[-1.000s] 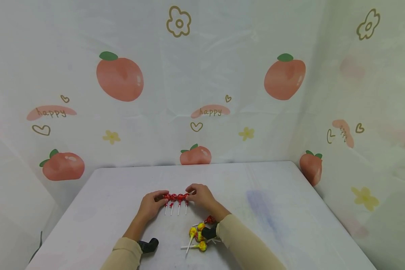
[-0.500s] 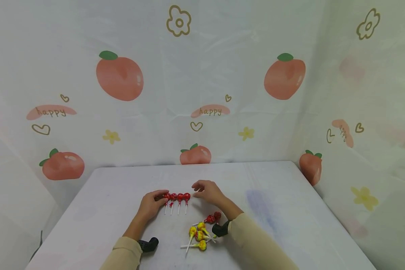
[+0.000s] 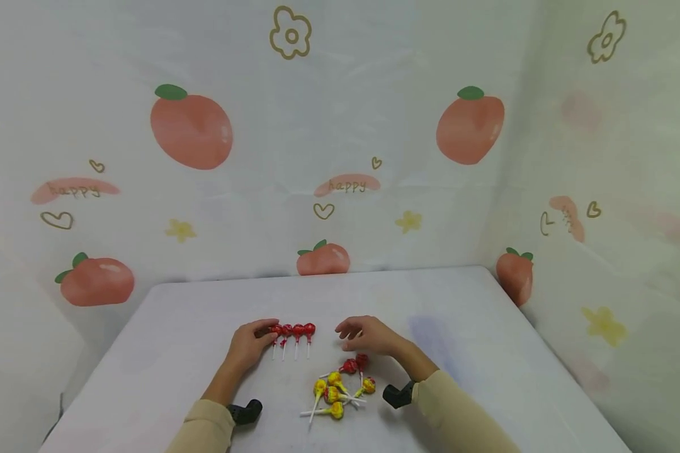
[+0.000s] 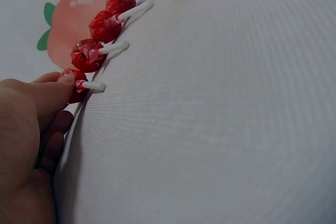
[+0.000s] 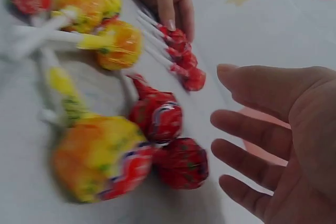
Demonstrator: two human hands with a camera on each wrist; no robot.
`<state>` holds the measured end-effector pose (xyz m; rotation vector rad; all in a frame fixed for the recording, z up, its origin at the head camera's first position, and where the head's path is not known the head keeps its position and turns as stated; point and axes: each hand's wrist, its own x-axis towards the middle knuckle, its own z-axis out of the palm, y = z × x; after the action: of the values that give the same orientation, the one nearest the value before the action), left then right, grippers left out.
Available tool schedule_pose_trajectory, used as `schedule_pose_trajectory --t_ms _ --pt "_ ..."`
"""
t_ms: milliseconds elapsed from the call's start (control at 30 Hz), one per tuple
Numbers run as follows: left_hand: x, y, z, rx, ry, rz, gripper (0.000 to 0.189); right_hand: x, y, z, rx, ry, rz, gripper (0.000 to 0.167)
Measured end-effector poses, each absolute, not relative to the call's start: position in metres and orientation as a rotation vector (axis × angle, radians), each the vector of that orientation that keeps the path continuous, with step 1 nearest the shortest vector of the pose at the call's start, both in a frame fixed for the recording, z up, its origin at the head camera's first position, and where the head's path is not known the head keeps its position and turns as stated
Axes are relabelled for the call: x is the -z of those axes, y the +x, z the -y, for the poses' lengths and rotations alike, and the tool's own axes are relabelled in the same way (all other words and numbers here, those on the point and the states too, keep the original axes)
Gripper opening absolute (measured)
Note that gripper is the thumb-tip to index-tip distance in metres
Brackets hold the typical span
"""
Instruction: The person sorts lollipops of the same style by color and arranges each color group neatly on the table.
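A: What is the left hand [image 3: 247,346] doing?

B: It pinches the end red lollipop [image 4: 81,84] by its round top, with the thumb on it.

A: Where is that one?

B: It is at the left end of a row of four red lollipops [image 3: 298,330]. They lie on the white table [image 3: 181,340], side by side and close together. Their round tops face the far edge, and their sticks point back toward the person. The row is closer to the left edge than to the right edge.

A: And the right hand [image 3: 372,338]?

B: It is past the right end of the row, with a gap in between. Its fingers are apart and a little bent, and it holds nothing.

A: What is near it?

B: Two loose red lollipops [image 3: 349,366] lie next to each other, a bit closer to the person than that hand. Just beside them is a messy heap of five yellow lollipops [image 3: 333,394]. Some of their sticks cross. The heap is about halfway between the left and right edges.

A: What else is there?

B: Tan sleeves [image 3: 464,412] on both arms, a black gadget [image 3: 246,412] on each wrist, and a white cloth [image 3: 249,207] with big peaches [image 3: 192,132] behind the far edge.
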<state>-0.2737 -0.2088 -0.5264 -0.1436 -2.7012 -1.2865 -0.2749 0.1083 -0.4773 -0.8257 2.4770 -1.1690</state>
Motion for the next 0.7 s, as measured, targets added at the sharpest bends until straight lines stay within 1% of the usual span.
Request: schedule_pose_trajectory --t_ms 300,467,700 --pt "0.524 -0.273 0.209 1.301 -0.144 2.711 0.031 0.495 -0.252 -0.117 1.110 -0.880 -2.536 0.037" --pt "0.525 -0.273 0.209 1.294 -0.137 2.710 0.031 0.502 -0.246 -0.120 1.064 -0.922 -2.589 0.039" --pt "0.526 -0.273 0.209 1.294 -0.135 2.709 0.031 0.510 -0.240 -0.119 1.072 -0.912 -2.631 0.038"
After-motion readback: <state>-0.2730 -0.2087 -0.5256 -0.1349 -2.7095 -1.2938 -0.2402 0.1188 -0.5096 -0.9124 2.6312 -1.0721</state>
